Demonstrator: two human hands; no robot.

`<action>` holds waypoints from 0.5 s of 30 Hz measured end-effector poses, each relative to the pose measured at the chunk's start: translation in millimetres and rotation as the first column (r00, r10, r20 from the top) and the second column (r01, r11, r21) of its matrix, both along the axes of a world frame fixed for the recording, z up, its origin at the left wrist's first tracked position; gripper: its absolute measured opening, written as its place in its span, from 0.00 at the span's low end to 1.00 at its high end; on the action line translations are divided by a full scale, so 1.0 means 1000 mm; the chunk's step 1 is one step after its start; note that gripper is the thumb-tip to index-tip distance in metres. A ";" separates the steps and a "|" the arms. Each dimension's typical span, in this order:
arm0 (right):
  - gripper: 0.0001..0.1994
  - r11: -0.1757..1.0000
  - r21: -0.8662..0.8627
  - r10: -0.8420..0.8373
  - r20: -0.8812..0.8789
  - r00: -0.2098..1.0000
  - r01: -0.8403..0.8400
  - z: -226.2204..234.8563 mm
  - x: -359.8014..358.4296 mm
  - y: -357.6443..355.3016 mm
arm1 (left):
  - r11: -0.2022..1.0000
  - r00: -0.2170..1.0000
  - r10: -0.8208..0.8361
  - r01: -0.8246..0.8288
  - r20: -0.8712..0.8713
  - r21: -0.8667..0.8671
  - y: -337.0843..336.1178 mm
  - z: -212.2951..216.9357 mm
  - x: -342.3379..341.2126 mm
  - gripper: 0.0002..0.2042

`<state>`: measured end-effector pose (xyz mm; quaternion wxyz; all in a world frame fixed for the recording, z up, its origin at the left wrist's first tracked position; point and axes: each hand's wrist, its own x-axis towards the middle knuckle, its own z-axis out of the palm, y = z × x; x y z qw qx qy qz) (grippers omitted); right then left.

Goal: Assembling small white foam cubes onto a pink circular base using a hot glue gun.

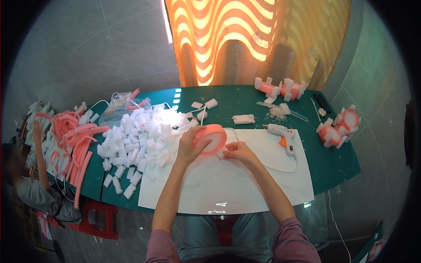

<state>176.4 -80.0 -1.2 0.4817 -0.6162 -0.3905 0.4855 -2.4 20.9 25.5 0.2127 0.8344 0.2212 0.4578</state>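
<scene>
While pink foam strips (82, 164) are lying beside heaped white foam blocks (131, 136), the left hand (189, 147) is gripping a pink foam ring (219, 132) above a white sheet (219, 188). The right hand (242, 153) is pinching a small white foam piece (221, 154) at the ring's lower right edge, and a white glue gun (279, 131) is resting farther right.

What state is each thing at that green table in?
Pink ring: held tilted by the left hand.
Right hand: fingers bent near the ring's edge.
White foam blocks: loose, piled.
Glue gun: lying down, unheld.
Pink strips: loose, heaped.
Pink-and-white pieces: assembled, unheld.
</scene>
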 end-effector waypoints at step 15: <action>0.22 0.823 0.550 -0.225 0.546 0.807 -0.143 0.052 0.001 -0.015 | 0.970 0.969 -0.239 0.235 -0.069 -0.058 -0.014 0.012 0.007 0.24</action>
